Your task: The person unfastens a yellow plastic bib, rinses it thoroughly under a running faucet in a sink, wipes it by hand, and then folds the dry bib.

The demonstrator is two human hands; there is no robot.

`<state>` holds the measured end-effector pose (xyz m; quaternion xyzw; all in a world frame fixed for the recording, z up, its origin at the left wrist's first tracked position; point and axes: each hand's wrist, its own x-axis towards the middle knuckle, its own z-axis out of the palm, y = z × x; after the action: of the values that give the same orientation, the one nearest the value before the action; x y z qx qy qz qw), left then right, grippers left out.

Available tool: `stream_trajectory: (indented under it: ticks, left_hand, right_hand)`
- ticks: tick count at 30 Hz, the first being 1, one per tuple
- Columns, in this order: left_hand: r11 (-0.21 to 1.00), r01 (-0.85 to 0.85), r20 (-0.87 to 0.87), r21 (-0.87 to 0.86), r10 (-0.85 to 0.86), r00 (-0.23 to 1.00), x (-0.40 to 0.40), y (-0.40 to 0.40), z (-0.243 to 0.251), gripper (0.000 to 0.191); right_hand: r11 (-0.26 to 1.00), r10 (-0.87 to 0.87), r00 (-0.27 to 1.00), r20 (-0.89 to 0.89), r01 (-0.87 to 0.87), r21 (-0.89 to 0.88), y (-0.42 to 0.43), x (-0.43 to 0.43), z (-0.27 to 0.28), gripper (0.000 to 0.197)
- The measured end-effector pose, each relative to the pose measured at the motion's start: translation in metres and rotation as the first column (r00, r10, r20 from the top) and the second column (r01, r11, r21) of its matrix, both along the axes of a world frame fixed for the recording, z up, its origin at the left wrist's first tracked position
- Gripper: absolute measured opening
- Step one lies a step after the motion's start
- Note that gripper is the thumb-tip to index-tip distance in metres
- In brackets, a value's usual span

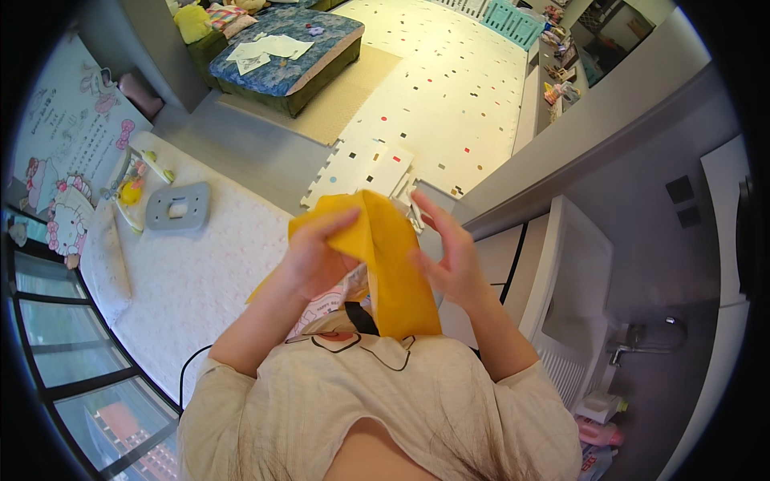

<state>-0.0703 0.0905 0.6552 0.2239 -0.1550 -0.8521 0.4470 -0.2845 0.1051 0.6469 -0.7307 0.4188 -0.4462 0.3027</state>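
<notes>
A folded piece of yellow fabric (397,270) hangs upright in front of my chest. My left hand (322,249) grips it by its upper left part, with the thumb lying over the cloth. To the right, my right hand (448,258) has its thumb and fingers spread at the fabric's edge. The thumb tip is blurred against the cloth, and whether it touches cannot be told. Below the left hand, a dark strap (361,317) and part of a pink printed item show behind the fabric.
On the left is a bed or mattress (228,264) holding a grey plastic piece (178,207) and a baby toy bar (132,191). A white sink (577,282) with a faucet (625,350) stands at right. Foam mat pieces (385,168) lie ahead, before a blue-covered sofa (289,45).
</notes>
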Motion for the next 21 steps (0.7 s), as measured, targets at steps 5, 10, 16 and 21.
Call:
stream_trajectory:
  ticks: [5,10,16,21]
  left_hand:
    - [0.998,-0.065,-0.067,0.005,0.065,0.996,-0.026,-0.063,0.018,0.045]
    - [0.974,-0.005,0.136,-0.228,0.037,0.99,-0.03,-0.099,0.063,0.057]
    - [0.442,0.518,0.497,-0.732,0.867,-0.038,0.002,-0.147,0.063,0.095]
    - [0.48,0.385,0.202,-0.788,0.793,-0.574,0.023,-0.254,-0.04,0.117]
  right_hand:
    - [0.959,-0.212,0.859,-0.466,0.091,-0.267,0.008,0.001,0.02,0.08]
    - [0.95,-0.313,0.942,-0.123,0.311,-0.036,-0.062,-0.078,-0.015,0.049]
    - [0.884,-0.374,0.923,0.087,0.384,-0.266,-0.143,-0.133,0.057,0.027]
    - [0.958,-0.18,0.978,0.108,0.199,-0.205,-0.216,-0.156,0.09,0.024]
